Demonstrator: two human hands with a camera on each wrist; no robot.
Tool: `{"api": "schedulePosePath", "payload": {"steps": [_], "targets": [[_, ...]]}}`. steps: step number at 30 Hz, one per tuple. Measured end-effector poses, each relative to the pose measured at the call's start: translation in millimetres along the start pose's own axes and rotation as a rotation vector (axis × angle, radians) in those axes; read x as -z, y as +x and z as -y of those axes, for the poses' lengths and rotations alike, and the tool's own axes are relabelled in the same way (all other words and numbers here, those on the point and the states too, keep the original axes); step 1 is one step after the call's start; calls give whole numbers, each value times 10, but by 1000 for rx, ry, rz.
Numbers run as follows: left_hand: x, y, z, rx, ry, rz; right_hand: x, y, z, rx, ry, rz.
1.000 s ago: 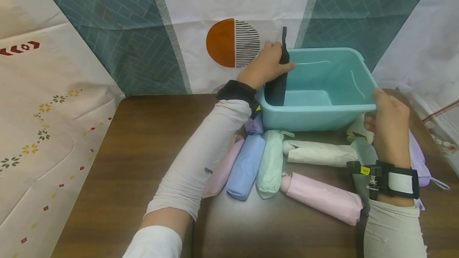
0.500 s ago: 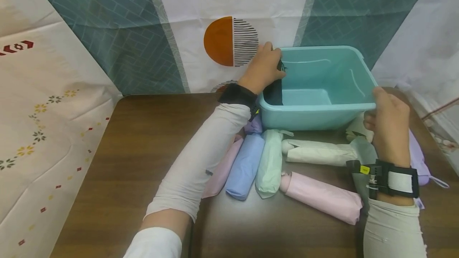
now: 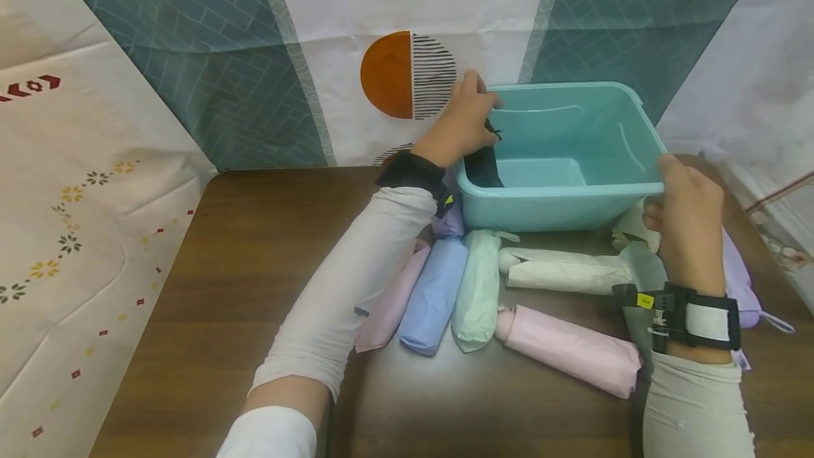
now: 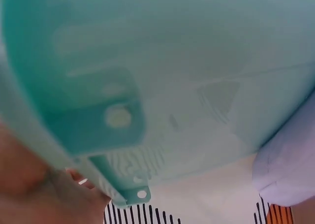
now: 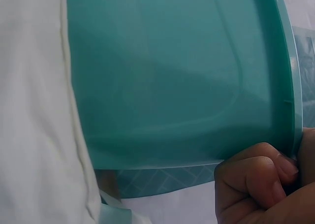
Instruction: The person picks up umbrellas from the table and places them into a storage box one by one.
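The right hand (image 3: pixel 689 221) curls its fingers around the right rim of a pale turquoise, rectangular plastic bin (image 3: pixel 540 212). The left hand (image 3: pixel 459 122) lies over the left rim, fingers part-bent, beside a black fabric bundle (image 3: pixel 483 167) inside; whether it grips anything is hard to tell. In front, a blue fabric roll (image 3: pixel 434 297) and a mint-green fabric roll (image 3: pixel 477 295) lie on a brown wooden table (image 3: pixel 254 246).

One teal bin (image 3: pixel 553 209), two hands (image 3: pixel 692 221), one black bundle (image 3: pixel 483 168); perhaps nine pastel folded umbrellas (image 3: pixel 572 352)
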State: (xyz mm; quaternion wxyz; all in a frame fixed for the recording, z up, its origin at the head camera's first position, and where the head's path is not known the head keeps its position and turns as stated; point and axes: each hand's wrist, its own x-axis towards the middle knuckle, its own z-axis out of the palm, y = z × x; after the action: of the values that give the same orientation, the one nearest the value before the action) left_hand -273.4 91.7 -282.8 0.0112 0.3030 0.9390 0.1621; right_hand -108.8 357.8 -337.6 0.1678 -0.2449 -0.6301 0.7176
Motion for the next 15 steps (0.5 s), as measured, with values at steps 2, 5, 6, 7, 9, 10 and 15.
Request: {"api": "schedulePosePath", "payload": {"steps": [2,5,6,7,9,10,15], "targets": [[14,-24,35,-3,-65,-16,2,0,-4,-1,-3,2],[61,-80,107,17,-179,-67,6,-1,-7,4,-17,2],[82,-103,135,27,-211,-91,8,-2,-6,4,-20,2],[108,-133,165,48,-247,-108,8,-4,-7,2,-30,2],[154,-201,233,85,-319,-148,7,-8,-6,2,-44,1],[168,-236,270,100,-349,-169,8,-10,-5,1,-50,0],[151,-378,450,148,-462,-216,16,-25,-1,6,-67,-3]]}}
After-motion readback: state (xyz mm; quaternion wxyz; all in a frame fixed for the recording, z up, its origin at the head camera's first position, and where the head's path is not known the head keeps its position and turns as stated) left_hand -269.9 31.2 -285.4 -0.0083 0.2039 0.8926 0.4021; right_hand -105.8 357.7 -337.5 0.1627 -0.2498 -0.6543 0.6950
